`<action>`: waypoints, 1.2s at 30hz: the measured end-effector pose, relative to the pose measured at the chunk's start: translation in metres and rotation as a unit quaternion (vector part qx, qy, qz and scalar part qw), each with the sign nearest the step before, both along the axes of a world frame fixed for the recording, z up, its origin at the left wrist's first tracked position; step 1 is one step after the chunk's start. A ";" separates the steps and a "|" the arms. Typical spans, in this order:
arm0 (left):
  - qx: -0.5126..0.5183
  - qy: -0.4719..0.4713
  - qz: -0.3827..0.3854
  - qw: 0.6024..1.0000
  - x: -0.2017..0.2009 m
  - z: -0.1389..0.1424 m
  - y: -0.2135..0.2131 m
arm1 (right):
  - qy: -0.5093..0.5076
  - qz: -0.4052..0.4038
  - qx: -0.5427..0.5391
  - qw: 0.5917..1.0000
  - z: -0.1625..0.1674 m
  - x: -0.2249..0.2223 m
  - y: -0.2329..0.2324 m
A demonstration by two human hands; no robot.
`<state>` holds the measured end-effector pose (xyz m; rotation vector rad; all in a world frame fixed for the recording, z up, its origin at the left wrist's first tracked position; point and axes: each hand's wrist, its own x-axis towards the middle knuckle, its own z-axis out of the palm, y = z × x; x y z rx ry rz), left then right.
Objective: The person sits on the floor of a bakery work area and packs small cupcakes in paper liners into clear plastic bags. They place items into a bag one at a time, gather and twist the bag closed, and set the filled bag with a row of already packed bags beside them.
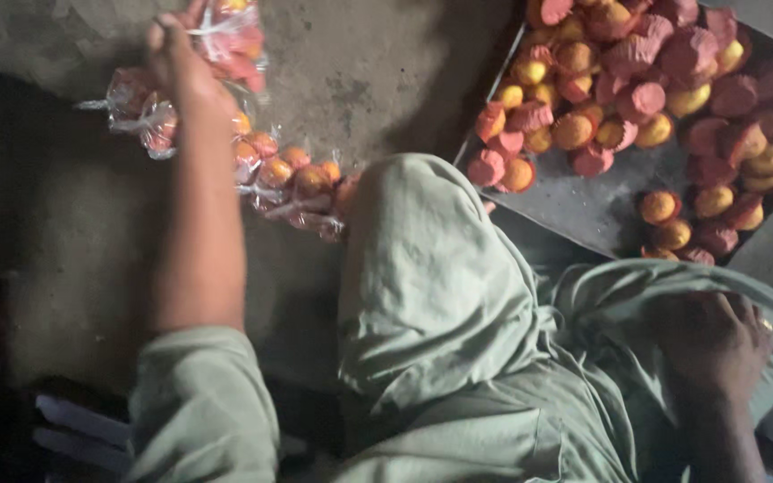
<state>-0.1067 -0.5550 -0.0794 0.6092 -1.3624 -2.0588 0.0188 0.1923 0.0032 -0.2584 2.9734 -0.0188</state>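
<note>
While my left hand (181, 63) reaches out over the concrete floor (351, 72), its fingers are closed on a clear bag of small cakes (230, 36). More filled bags (293, 183) lie just beside that forearm. My right hand (713, 344) rests flat and loosely open on my knee, holding nothing, near the metal tray (583, 201) of unpacked cakes (637, 80).

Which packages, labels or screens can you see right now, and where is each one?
Bag in left hand: clear plastic bag of small pink and orange cakes, top left, held up.
Filled bags on floor: clear, knotted, holding orange cakes, lying in a row beside the raised knee.
More bags: same clear kind, left of the forearm.
Labels, signs, screens: none in view.
</note>
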 end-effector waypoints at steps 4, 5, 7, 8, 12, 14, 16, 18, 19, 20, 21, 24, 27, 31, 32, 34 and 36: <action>-0.279 -0.256 0.075 0.922 -0.017 0.004 -0.079 | -0.002 0.004 0.050 0.999 0.002 -0.014 -0.025; -0.452 -0.352 0.092 0.814 -0.012 0.001 -0.087 | -0.006 0.004 0.053 0.999 0.002 -0.016 -0.031; -0.660 -0.427 0.031 0.618 -0.002 -0.001 -0.098 | -0.008 0.004 0.041 0.999 0.003 -0.020 -0.038; -0.712 -0.424 0.004 0.560 0.004 0.000 -0.098 | -0.008 0.005 0.040 0.999 0.003 -0.020 -0.040; -0.747 -0.443 -0.023 0.496 0.010 0.018 -0.082 | -0.003 0.007 0.029 1.000 0.004 -0.026 -0.044; -0.775 -0.400 0.011 0.488 0.003 0.032 -0.049 | -0.004 -0.002 0.008 1.000 0.007 -0.028 -0.047; -0.722 -0.300 -0.051 0.622 0.003 0.045 0.014 | 0.006 -0.020 -0.003 1.000 0.012 -0.032 -0.051; -0.608 -0.272 -0.131 0.735 0.016 0.066 0.090 | 0.000 -0.053 0.015 0.998 0.019 -0.036 -0.055; -0.525 -0.296 -0.180 0.777 0.029 0.076 0.135 | -0.011 -0.077 0.037 0.996 0.022 -0.038 -0.057; -0.568 -0.231 -0.164 0.773 0.047 0.088 0.178 | 0.021 -0.062 0.006 0.998 0.026 -0.040 -0.058; -0.622 -0.238 -0.180 0.724 0.064 0.102 0.216 | 0.054 -0.047 -0.026 0.997 0.029 -0.042 -0.059; -0.641 -0.133 -0.184 0.734 0.111 0.147 0.286 | 0.068 -0.022 -0.028 0.997 0.035 -0.044 -0.056; -0.663 -0.145 -0.166 0.715 0.141 0.170 0.319 | 0.057 -0.021 -0.058 0.996 0.035 -0.042 -0.043; -0.705 -0.107 -0.142 0.686 0.168 0.160 0.335 | 0.062 -0.049 -0.139 0.987 0.026 -0.031 -0.015; -0.728 -0.104 -0.129 0.666 0.174 0.154 0.336 | 0.073 -0.044 -0.143 0.986 0.023 -0.029 -0.007; -0.740 -0.153 -0.138 0.640 0.197 0.147 0.340 | 0.092 -0.049 -0.191 0.976 0.016 -0.022 0.010; -0.749 -0.179 -0.144 0.622 0.212 0.140 0.345 | 0.126 -0.115 -0.283 0.944 0.011 -0.010 0.035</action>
